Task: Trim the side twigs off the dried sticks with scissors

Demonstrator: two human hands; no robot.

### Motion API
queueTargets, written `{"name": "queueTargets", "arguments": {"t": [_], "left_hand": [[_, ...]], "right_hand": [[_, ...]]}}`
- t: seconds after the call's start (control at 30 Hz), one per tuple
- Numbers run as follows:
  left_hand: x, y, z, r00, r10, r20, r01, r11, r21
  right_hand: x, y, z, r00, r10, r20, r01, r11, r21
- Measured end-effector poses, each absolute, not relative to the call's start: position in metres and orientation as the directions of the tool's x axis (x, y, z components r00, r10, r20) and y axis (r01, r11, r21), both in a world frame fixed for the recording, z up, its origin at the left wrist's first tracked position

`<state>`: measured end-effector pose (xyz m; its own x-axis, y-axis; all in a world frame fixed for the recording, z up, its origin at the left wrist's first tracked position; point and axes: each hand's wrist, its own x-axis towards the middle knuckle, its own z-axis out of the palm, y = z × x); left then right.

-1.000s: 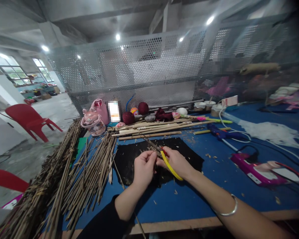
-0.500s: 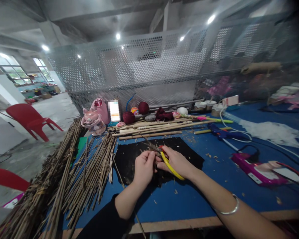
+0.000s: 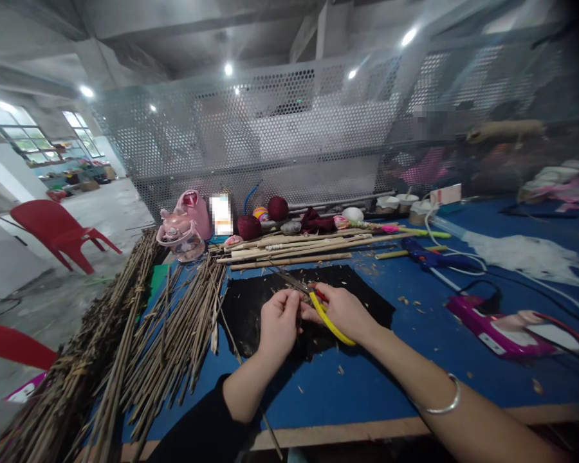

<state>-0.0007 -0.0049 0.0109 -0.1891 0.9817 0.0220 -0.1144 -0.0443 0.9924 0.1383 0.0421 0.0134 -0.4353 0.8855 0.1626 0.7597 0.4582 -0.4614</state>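
Observation:
My right hand (image 3: 340,308) is closed around scissors (image 3: 329,319) with yellow and red handles. Their dark blades (image 3: 292,278) point away to the upper left. Close beside them my left hand (image 3: 278,321) is pinched, thumb against fingers; what it grips is hidden between the two hands. Both hands are over a black cloth (image 3: 251,289) strewn with small plant scraps. A long thin stem (image 3: 271,434) passes beneath my left forearm and sticks out past the table's front edge.
Many dry stems (image 3: 174,347) lie spread at the left, beside a thick bundle (image 3: 91,328). Bamboo sticks (image 3: 289,262), yarn balls (image 3: 249,227) and a pink bucket (image 3: 188,247) line the back. A blue glue gun (image 3: 422,254) and a magenta power strip (image 3: 496,331) with cables are on the right.
My right hand has shifted slightly and the scissors' handles have moved a little closer together. The left hand keeps its pinch in nearly the same spot.

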Motion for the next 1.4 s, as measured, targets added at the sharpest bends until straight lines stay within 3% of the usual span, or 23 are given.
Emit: {"name": "queueTargets", "arguments": {"t": [0.23, 0.47, 0.93, 1.4], "left_hand": [[-0.003, -0.004, 0.012, -0.274, 0.962, 0.010, -0.100, -0.039, 0.994], [-0.003, -0.001, 0.010, -0.281, 0.959, 0.038, -0.094, -0.067, 0.993], [-0.004, -0.001, 0.005, -0.260, 0.964, 0.062, -0.029, -0.072, 0.997], [-0.001, -0.002, 0.009, -0.219, 0.976, 0.007, -0.169, -0.045, 0.985]], "right_hand": [[0.139, 0.040, 0.013, -0.434, 0.888, 0.151, 0.794, 0.456, -0.401], [0.137, 0.038, 0.016, -0.449, 0.880, 0.157, 0.758, 0.468, -0.454], [0.139, 0.040, 0.020, -0.381, 0.914, 0.138, 0.808, 0.402, -0.431], [0.138, 0.041, 0.009, -0.453, 0.873, 0.178, 0.758, 0.483, -0.439]]}}
